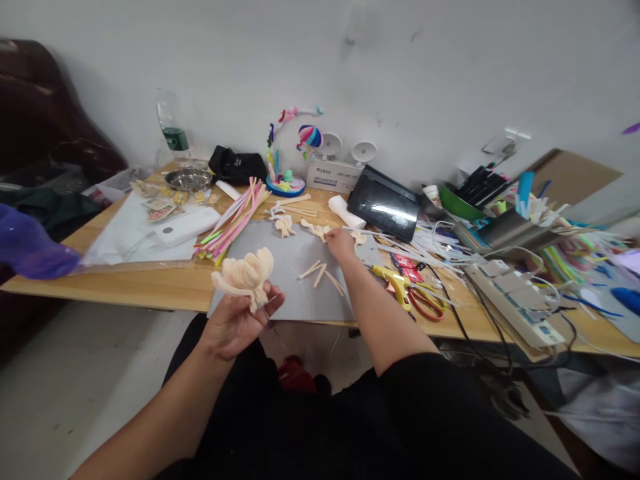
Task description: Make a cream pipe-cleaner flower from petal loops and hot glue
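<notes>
My left hand (235, 327) is closed around the base of a cream flower (245, 275), held upright above the mat's front left corner. The flower has several fuzzy, looped petals, seemingly of pipe cleaner, and a thin wire shows below it. Stretched forward over the grey mat (280, 287), my right hand (341, 243) has its fingertips together on a cream petal piece (316, 231) at the far edge. Other cream petal pieces lie near it, one (285, 227) to its left. Several short cream strips (323, 273) rest on the mat in front.
A bundle of coloured pipe cleaners (237, 217) lies left of the mat. On the right are a yellow glue gun (395, 283), scissors (427, 303), cables and a power strip (515, 300). A decorated ring stand (285, 183) and a black tray-like object (384, 203) stand behind.
</notes>
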`<state>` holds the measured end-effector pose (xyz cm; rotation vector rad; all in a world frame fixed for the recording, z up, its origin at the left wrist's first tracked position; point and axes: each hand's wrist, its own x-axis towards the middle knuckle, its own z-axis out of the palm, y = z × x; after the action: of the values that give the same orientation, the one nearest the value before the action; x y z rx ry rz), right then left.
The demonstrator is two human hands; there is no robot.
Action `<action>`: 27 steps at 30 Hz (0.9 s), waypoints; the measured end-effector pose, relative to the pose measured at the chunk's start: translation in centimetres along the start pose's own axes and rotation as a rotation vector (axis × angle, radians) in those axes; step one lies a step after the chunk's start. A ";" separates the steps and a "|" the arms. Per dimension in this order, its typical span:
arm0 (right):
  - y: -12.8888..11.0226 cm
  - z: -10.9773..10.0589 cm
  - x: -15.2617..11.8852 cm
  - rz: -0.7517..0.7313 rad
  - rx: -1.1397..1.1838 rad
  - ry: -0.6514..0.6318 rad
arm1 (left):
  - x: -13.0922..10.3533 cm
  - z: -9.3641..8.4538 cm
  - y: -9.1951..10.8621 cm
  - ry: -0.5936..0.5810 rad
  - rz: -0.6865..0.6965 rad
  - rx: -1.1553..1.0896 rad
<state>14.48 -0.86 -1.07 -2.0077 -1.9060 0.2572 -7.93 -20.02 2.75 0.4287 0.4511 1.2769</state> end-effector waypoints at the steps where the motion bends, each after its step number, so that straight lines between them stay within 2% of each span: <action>1: 0.1 0.0 -0.4 0.012 0.010 0.018 | 0.1 0.0 0.1 -0.013 -0.007 -0.009; 5: 1.0 -0.2 -3.2 0.005 0.080 0.065 | 0.5 0.4 0.1 -0.071 -0.038 -0.011; 10: 2.0 -0.4 -7.0 -0.099 0.171 0.069 | 0.6 1.5 -0.7 -0.112 -0.074 -0.009; 13: 3.4 -1.2 -9.9 -0.107 0.224 0.175 | 0.3 2.0 -1.2 -0.109 -0.087 -0.010; 16: 6.3 -2.7 -13.4 0.003 0.225 0.335 | -0.1 2.0 -1.5 -0.082 -0.098 -0.020; 20: 10.9 -4.8 -16.9 0.249 0.162 0.491 | -0.3 1.9 -2.1 -0.079 -0.094 -0.016; 23: 13.1 -5.6 -17.3 0.372 0.156 0.455 | -0.5 2.5 -2.5 -0.098 -0.081 0.003; 27: 13.8 -6.0 -15.8 0.456 0.245 0.303 | -0.9 3.8 -3.0 -0.146 -0.087 0.041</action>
<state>28.37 -17.65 -2.54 -2.1422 -1.1641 0.2681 -3.66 -21.77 4.37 0.5278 0.3694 1.1448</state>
